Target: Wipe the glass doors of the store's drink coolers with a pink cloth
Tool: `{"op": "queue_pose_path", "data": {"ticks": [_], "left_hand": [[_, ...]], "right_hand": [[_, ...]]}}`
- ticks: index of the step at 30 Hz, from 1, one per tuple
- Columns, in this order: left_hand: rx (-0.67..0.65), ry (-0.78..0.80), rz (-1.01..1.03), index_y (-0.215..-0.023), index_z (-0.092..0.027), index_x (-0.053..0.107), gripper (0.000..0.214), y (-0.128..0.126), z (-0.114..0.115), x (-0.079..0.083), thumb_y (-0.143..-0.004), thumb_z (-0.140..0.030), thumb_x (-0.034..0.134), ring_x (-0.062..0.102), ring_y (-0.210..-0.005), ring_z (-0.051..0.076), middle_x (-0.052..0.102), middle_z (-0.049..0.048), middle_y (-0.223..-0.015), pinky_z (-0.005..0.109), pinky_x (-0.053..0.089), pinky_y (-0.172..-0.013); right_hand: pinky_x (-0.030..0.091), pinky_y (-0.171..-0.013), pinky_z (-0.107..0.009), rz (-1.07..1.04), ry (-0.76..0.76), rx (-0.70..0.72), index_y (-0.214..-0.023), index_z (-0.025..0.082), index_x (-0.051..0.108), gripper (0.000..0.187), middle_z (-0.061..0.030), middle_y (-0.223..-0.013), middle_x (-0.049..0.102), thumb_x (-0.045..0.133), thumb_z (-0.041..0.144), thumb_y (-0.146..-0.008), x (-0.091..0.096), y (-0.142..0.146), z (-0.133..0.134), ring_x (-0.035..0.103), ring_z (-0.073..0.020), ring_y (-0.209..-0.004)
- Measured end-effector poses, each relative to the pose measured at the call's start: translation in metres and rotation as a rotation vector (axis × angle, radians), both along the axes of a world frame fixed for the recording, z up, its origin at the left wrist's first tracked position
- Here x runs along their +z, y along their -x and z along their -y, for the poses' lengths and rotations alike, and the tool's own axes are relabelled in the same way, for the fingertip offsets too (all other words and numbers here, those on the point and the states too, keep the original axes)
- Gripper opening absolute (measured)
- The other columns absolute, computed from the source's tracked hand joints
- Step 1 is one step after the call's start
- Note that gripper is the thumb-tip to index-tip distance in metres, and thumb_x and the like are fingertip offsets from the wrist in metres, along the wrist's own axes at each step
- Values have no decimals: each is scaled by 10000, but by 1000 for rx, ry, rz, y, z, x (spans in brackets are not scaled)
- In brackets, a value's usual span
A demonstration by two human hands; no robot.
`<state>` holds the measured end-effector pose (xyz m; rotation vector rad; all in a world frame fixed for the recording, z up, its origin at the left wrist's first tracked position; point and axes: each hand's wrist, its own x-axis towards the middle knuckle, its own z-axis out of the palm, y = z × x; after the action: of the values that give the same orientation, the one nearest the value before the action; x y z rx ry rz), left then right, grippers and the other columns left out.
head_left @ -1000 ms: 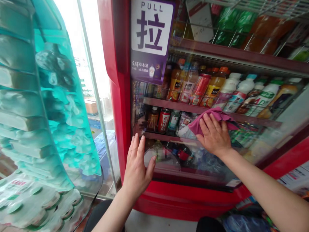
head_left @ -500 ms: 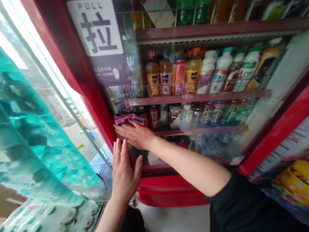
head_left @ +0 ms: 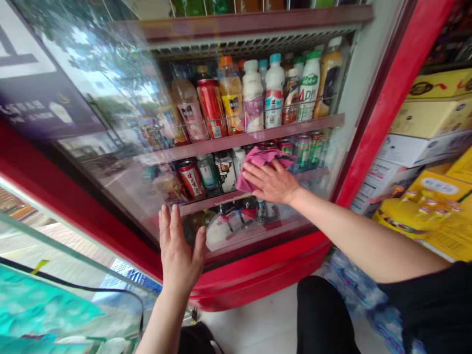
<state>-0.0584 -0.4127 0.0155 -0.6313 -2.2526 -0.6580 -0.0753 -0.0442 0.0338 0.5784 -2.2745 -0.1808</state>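
My right hand [head_left: 273,182] lies with its fingers stretched over a pink cloth [head_left: 254,162], holding it flat against the glass door [head_left: 121,172] of a drinks fridge. The cloth covers part of the can shelf. To the lower left, my left hand [head_left: 181,250] is raised with fingers apart and nothing in it, by the red door frame [head_left: 147,255]. Whether it touches the glass I cannot tell. Behind the glass, a red can [head_left: 191,179] and several bottles, such as a white bottle with a blue cap [head_left: 274,91], stand on shelves.
Stacked cartons [head_left: 431,118] and a yellow pack of small bottles [head_left: 413,214] stand to the right. Plastic-wrapped bottles [head_left: 350,280] lie on the floor beside my leg [head_left: 324,314]. At left are a black cable [head_left: 92,287], a blue crate [head_left: 125,278] and teal-wrapped packs [head_left: 44,305].
My right hand has moved the cloth from the glass's left edge rightward to its middle. My left hand stays raised, now apart from the right. The view has turned right.
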Motion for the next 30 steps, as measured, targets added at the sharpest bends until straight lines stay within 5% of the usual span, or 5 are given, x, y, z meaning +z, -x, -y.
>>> {"op": "queue_pose_path", "data": {"ticks": [6, 13, 20, 24, 30], "left_hand": [[15, -26, 21, -1767, -247, 187, 930, 2, 2, -2, -1004, -469, 671, 203, -1727, 372, 219, 206, -1846, 628, 293, -1366], [-14, 0, 18, -1769, -262, 186, 937, -4, -7, 0, -998, -461, 679, 222, -1721, 379, 220, 193, -1848, 630, 318, -1357], [-26, 53, -2, -1767, -240, 203, 973, -5, -21, 2, -972, -499, 700, 232, -1711, 425, 226, 188, -1847, 700, 309, -1347], [-56, 42, 5, -1769, -339, 184, 962, -6, -44, 1, -964, -560, 662, 233, -1711, 416, 206, 77, -1867, 692, 276, -1371], [-120, 61, 74, -1767, -360, 175, 951, -12, -92, -3, -965, -606, 622, 216, -1719, 386, 195, 56, -1872, 663, 269, -1381]], "right_hand": [[160, -1352, -689, -224, 280, -471, -1688, 62, 409, 856, -258, -1796, 324, 448, 619, -1039, -31, -22, -87, 245, -413, -1698], [125, -1365, -713, -470, 545, -365, -1763, 90, 232, 854, -238, -1812, 299, 368, 578, -1075, -21, 19, 40, 180, -425, -1719], [282, -1394, -496, -45, 33, -2, -1791, 219, 152, 678, -5, -1875, 118, 274, 311, -1130, 6, 17, 128, 300, -232, -1690], [217, -1420, -463, -1, -110, 52, -1785, 176, 164, 657, -12, -1874, 134, 172, 266, -1135, 15, 6, 99, 267, -202, -1698], [129, -1409, -640, -135, 255, -218, -1781, 272, 218, 687, -36, -1855, 259, 276, 534, -1148, -9, -4, 1, 198, -314, -1729]]}}
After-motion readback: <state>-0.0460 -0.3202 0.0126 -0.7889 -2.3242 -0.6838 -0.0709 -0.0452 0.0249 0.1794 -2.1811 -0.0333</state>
